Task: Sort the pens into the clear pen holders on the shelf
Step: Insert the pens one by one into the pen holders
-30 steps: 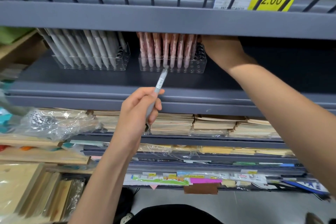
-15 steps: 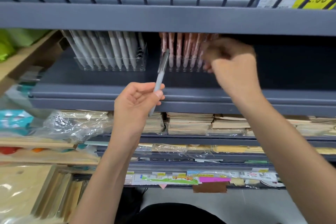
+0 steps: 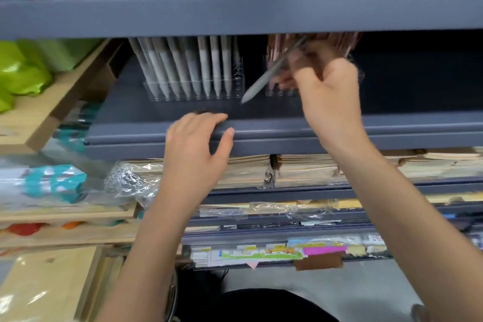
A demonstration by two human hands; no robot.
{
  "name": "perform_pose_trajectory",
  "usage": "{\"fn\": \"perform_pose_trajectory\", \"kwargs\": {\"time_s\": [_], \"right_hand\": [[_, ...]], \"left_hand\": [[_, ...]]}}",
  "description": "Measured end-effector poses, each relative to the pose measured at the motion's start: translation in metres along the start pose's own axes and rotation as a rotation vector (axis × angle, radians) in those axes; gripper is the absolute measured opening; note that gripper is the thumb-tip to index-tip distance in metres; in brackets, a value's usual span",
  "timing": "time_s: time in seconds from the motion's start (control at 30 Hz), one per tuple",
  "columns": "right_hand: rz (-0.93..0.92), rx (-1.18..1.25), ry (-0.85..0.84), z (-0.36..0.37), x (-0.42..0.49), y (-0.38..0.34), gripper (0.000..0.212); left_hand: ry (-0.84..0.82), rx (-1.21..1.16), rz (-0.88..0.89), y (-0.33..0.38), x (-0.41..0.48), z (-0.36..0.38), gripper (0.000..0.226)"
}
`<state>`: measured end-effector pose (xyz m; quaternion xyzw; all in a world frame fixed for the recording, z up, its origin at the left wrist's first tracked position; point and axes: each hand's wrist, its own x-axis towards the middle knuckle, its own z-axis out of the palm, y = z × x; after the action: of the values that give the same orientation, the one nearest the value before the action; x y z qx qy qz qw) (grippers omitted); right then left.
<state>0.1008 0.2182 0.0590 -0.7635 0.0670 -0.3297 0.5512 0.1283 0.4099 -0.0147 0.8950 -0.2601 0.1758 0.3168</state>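
My right hand grips a grey pen, which slants with its tip down-left toward the gap between two clear pen holders. The left holder is full of upright grey pens. The right holder holds pink pens and is mostly hidden behind my right hand. My left hand holds nothing; its fingers rest apart on the front lip of the grey shelf, below the grey-pen holder.
An upper grey shelf with black rails overhangs the holders. Stacks of wrapped paper goods fill the shelves below. Wooden shelving with green bags stands at the left. Coloured labels line the lowest shelf edge.
The grey pen has passed from my left hand to my right hand. My left hand has dropped onto the shelf's front lip. The view has shifted so the shelf appears further right.
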Motion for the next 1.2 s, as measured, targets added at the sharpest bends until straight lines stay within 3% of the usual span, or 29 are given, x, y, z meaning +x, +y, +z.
{"fn": "perform_pose_trajectory", "kwargs": {"time_s": [0.1, 0.17, 0.37, 0.53, 0.67, 0.8, 1.0, 1.2], "right_hand": [[0.002, -0.178, 0.215, 0.007, 0.004, 0.01, 0.03], [-0.009, -0.256, 0.259, 0.013, 0.007, 0.013, 0.022], [-0.167, -0.218, 0.128, 0.044, 0.026, 0.01, 0.022], [-0.073, -0.489, 0.001, 0.061, 0.055, 0.01, 0.038], [0.019, -0.563, -0.082, 0.067, 0.062, 0.008, 0.037], [0.144, -0.573, -0.183, 0.071, 0.072, 0.006, 0.033], [0.286, -0.581, -0.327, 0.069, 0.084, 0.002, 0.048], [0.262, -0.585, -0.353, 0.069, 0.087, 0.004, 0.046]], "left_hand": [[-0.05, 0.342, 0.062, -0.02, -0.001, 0.003, 0.06], [-0.04, 0.39, 0.115, -0.025, -0.003, 0.007, 0.07], [0.033, 0.416, 0.164, -0.03, 0.0, 0.012, 0.072], [0.044, 0.425, 0.162, -0.03, 0.001, 0.012, 0.072], [0.027, 0.434, 0.152, -0.029, 0.001, 0.014, 0.074], [0.03, 0.44, 0.154, -0.029, 0.0, 0.015, 0.075], [0.021, 0.438, 0.145, -0.028, 0.001, 0.014, 0.075], [0.014, 0.428, 0.134, -0.028, 0.001, 0.013, 0.075]]}}
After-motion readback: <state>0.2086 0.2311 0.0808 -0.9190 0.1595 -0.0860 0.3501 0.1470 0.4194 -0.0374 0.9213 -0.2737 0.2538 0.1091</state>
